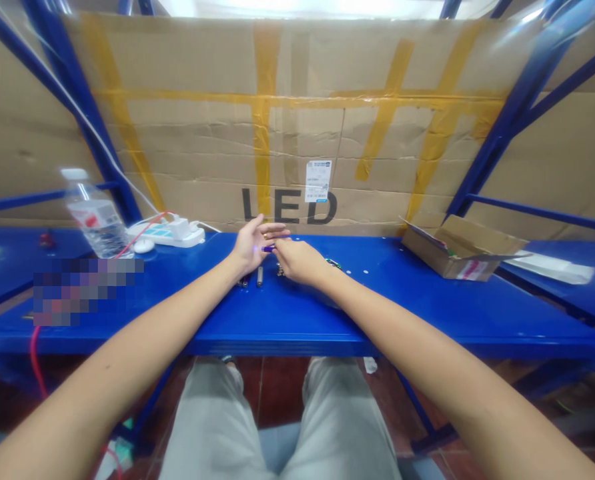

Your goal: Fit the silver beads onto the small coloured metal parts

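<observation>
My right hand (297, 259) is closed around a small purple flashlight (268, 249), its front end pointing left. A violet spot of light falls on the palm of my left hand (255, 244), which is open with the fingers stretched toward the right hand. The fingers of both hands come close together; whether they touch I cannot tell. Below the hands, a small silver cylinder (260, 276) stands on the blue table (277, 317), with more small metal pieces (244, 283) partly hidden by my left wrist. A green ring-like item (333, 263) shows behind my right wrist.
An opened cardboard box (450, 250) stands at the right. To the left are a water bottle (95, 217), a white power strip (172, 231) with cables, and a pixelated patch. A large cardboard sheet (202, 147) marked LED closes off the back between blue posts.
</observation>
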`<state>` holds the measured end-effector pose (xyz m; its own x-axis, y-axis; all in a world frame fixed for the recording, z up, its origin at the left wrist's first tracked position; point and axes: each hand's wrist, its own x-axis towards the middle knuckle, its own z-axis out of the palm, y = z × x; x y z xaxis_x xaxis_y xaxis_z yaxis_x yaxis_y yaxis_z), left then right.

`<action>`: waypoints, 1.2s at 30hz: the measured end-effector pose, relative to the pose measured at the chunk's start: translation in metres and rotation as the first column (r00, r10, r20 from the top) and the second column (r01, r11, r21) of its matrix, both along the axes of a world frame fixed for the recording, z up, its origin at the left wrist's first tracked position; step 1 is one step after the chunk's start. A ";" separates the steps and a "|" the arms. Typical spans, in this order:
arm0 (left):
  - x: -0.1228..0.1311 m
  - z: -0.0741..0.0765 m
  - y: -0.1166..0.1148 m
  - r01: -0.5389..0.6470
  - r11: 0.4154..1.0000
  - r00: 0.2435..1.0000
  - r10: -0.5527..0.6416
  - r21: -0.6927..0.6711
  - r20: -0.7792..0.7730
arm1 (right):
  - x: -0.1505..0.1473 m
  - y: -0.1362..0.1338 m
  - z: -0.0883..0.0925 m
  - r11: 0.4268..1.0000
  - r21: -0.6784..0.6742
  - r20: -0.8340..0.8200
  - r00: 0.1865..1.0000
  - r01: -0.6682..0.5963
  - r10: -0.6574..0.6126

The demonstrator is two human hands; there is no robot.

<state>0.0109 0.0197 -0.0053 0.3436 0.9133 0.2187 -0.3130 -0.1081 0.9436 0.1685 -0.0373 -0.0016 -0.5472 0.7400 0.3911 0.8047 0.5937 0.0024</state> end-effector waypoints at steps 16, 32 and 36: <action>-0.002 0.003 -0.003 -0.077 0.997 0.997 0.076 0.020 0.025 | -0.001 0.001 -0.003 0.997 0.027 0.020 0.997 0.073 -0.073; -0.004 0.000 0.000 -0.068 0.997 0.983 0.075 -0.043 0.168 | -0.004 -0.003 -0.003 0.997 0.029 0.013 0.998 0.064 -0.065; -0.006 0.001 -0.001 -0.042 0.998 0.984 0.051 -0.057 0.173 | -0.005 -0.005 -0.001 0.997 0.005 0.030 0.997 0.076 -0.076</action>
